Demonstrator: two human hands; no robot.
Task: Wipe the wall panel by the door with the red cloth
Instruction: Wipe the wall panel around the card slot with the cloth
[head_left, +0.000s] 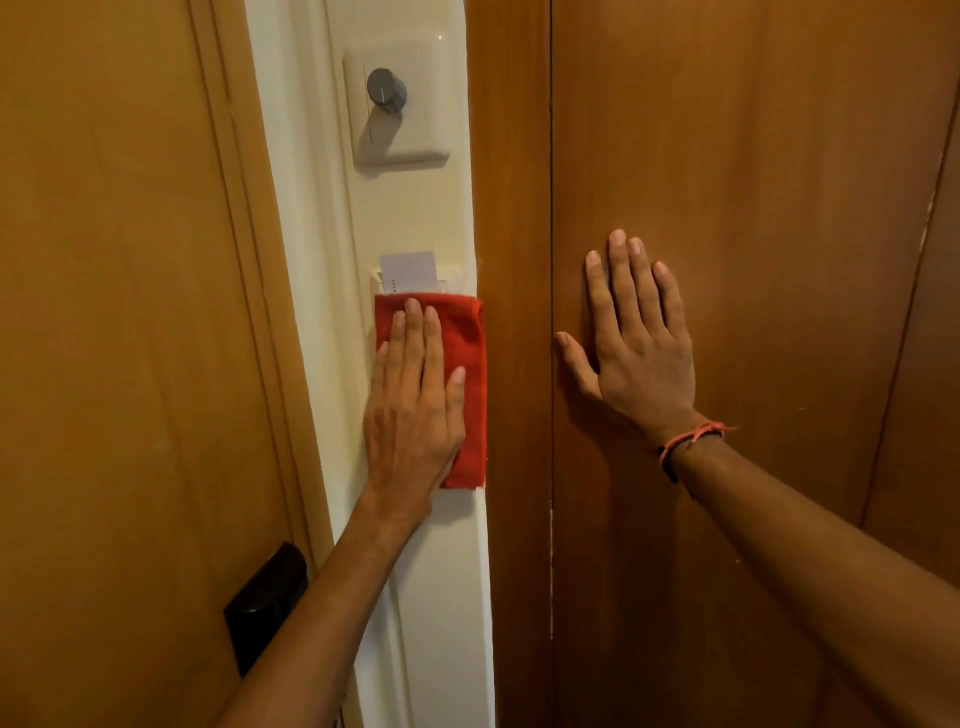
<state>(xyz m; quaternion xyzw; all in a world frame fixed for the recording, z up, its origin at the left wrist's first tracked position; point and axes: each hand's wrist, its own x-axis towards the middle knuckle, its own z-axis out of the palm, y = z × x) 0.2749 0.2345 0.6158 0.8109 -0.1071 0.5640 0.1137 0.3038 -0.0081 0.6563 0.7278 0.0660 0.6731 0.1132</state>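
Note:
A narrow cream wall panel (410, 208) runs top to bottom between the wooden door (114, 312) on the left and brown wood panelling (753, 156) on the right. The folded red cloth (467, 358) lies flat on the panel, just under a key card slot (410, 273) with a pale card in it. My left hand (415, 400) presses flat on the cloth, fingers pointing up. My right hand (636, 332) rests flat on the wood panelling, fingers spread, holding nothing. A red string band sits on that wrist.
A cream switch plate with a grey round knob (387, 89) is mounted higher on the panel. The door's black lock handle (267, 597) sticks out at lower left, close to my left forearm. A dark vertical seam (550, 208) splits the panelling.

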